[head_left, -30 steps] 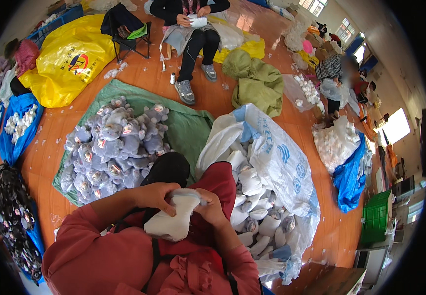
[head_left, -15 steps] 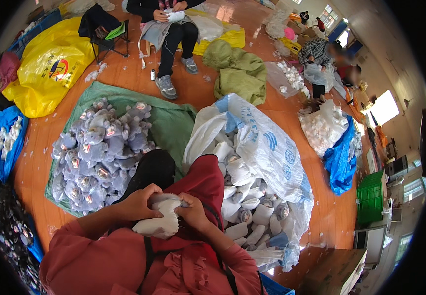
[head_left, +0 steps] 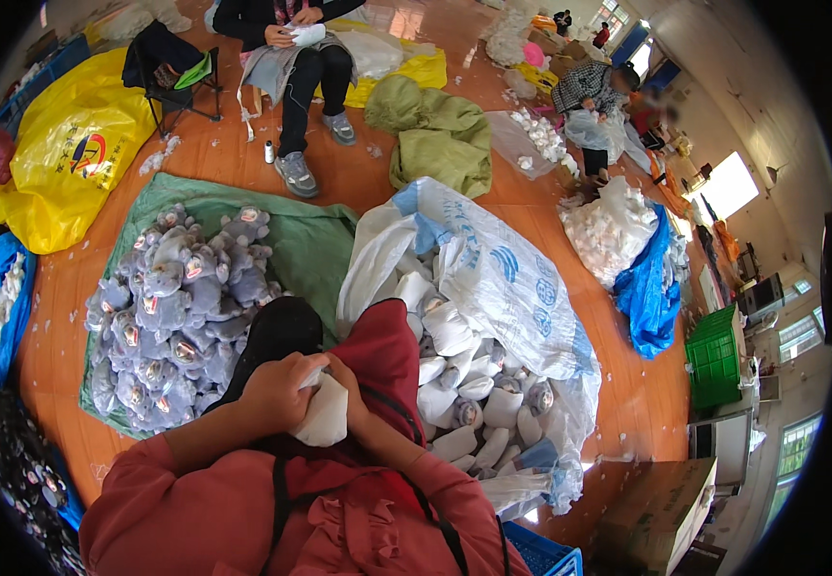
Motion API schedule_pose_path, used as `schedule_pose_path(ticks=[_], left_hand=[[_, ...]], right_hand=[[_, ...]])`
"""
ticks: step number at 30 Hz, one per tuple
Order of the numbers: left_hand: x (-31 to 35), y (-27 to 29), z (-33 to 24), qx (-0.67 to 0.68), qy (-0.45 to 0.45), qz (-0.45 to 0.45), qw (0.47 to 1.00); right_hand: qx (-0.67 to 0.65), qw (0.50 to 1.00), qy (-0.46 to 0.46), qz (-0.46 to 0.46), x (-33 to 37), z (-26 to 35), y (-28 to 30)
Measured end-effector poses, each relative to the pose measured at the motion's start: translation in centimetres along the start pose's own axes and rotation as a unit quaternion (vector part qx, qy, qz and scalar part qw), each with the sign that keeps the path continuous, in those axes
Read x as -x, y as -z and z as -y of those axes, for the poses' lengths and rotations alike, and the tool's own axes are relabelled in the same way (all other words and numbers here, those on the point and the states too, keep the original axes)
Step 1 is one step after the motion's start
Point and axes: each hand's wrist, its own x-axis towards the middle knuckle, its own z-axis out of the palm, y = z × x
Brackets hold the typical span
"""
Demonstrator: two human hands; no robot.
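Observation:
In front of my lap my left hand [head_left: 280, 392] and my right hand [head_left: 347, 389] are closed together around a white plush toy piece [head_left: 324, 417]. Its pale, soft cloth side faces outward and its rounded lower end hangs below my fingers; the top is hidden in my grip. To the left, grey plush toys [head_left: 181, 293] with small faces lie heaped on a green cloth [head_left: 312, 240]. By my right knee a white woven sack [head_left: 522, 278] lies open, spilling similar white pieces [head_left: 450, 329], some showing grey faces.
A person [head_left: 312, 72] sits across from me, holding a white piece. Yellow sacks [head_left: 71, 154], an olive cloth [head_left: 440, 144] and a folding chair [head_left: 174, 82] stand or lie beyond. At right are a blue bag [head_left: 648, 298], a green crate [head_left: 715, 357] and a cardboard box [head_left: 651, 514].
My hands have closed further over the plush toy piece, covering the grey fuzzy edge seen before. Its white end now points down more upright. The whole view has shifted slightly.

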Motion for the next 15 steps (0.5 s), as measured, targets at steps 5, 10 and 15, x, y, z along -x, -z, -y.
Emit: schedule_pose_path(ticks=[5, 10, 15], left_hand=[[-2.2, 0.0, -1.7, -0.061, -0.031, -0.031, 0.997], [-3.3, -0.7, -3.0, -0.114, -0.043, -0.060, 0.991], [-3.3, -2.5, -1.9, -0.143, -0.014, -0.083, 0.986]], right_hand=[[-0.372, 0.918, -0.113, 0.074, -4.1, -1.0, 0.9], [-0.302, 0.953, -0.006, -0.016, -3.8, 6.2, -3.0], [-0.328, 0.945, -0.017, 0.009, -6.8, 3.1, -1.4]])
